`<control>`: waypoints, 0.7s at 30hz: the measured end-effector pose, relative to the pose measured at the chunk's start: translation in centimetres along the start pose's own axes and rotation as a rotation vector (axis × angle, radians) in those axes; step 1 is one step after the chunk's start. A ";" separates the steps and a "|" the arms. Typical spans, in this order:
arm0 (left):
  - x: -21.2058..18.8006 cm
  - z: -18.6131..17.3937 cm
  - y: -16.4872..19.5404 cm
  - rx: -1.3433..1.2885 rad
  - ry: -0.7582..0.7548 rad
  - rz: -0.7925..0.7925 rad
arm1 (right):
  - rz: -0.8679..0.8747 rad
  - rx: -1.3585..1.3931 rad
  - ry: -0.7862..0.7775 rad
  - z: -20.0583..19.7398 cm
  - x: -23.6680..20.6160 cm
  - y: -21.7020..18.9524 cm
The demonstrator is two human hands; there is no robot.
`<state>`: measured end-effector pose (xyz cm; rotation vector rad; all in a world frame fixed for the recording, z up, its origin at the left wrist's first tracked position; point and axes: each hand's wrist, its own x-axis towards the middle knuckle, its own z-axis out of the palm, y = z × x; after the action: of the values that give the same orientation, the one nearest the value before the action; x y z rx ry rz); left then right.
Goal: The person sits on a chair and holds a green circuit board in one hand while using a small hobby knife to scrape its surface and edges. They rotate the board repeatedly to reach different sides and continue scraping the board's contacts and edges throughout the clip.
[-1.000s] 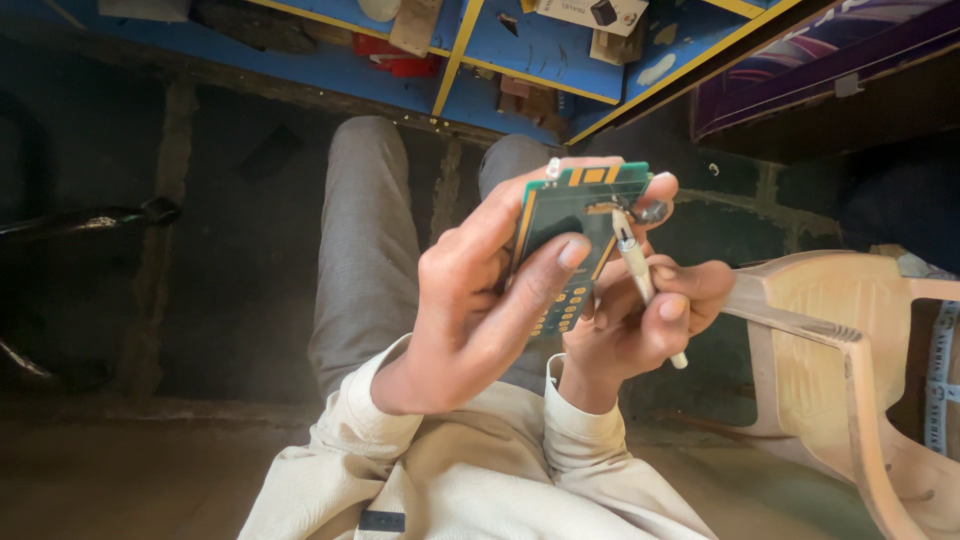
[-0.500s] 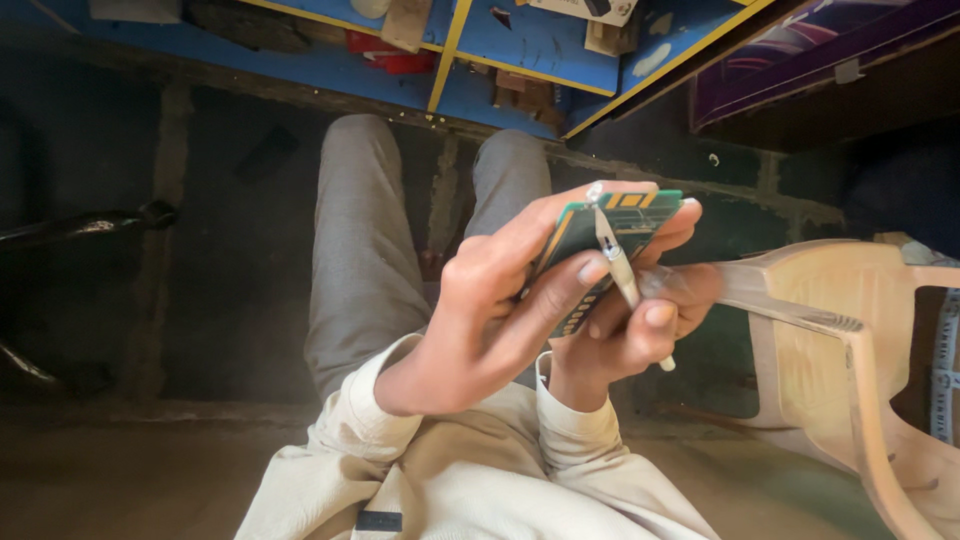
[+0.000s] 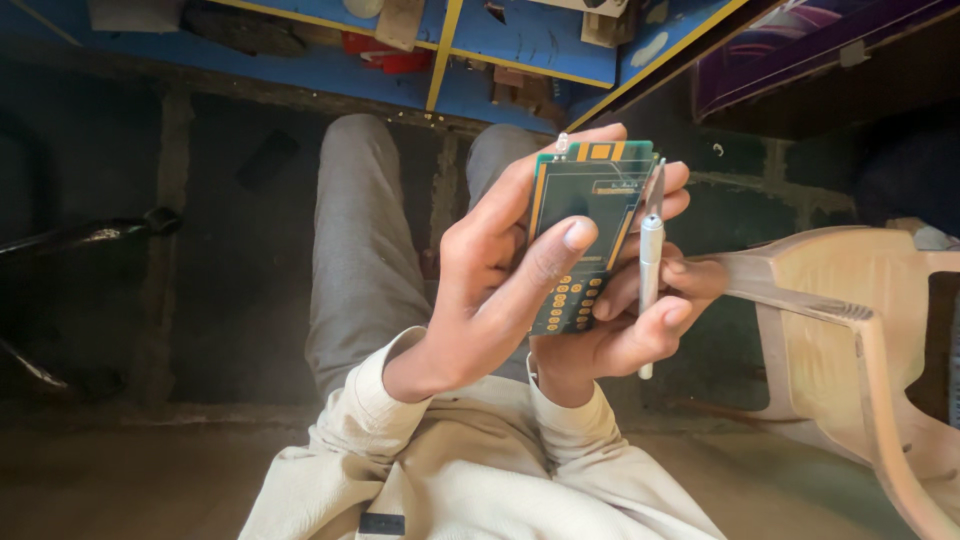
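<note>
Inspection of green rectangular circuit board [image 3: 585,235], in hand.
Board is held upright above the lap, gripped by left hand [image 3: 490,290], thumb across its face; right hand [image 3: 625,320] is closed around slim metal pen-shaped tool [image 3: 650,265], beside the board's edge. No finished work is discernible.

— How is the light?

— Warm and soft, falling from the upper right; the hands [image 3: 560,290] and the green circuit board [image 3: 585,235] are well lit and sharp.

— And the rest?

— The floor [image 3: 230,230] on the left is dim, nearly black. The plastic chair [image 3: 850,330] glows pale. Straight lines bow slightly at the edges, and the cream sleeves [image 3: 470,470] near the bottom look a little soft.
</note>
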<state>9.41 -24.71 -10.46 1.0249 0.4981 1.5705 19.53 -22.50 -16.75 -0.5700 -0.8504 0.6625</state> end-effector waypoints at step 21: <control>1.1 -0.6 -1.5 0.188 -0.008 -0.014 | -0.058 -0.745 -0.627 -6.8 3.6 -1.5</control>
<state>9.81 -23.12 -11.59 1.1665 0.6552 1.5281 27.33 -22.19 -17.59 -1.0204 -1.7255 0.4554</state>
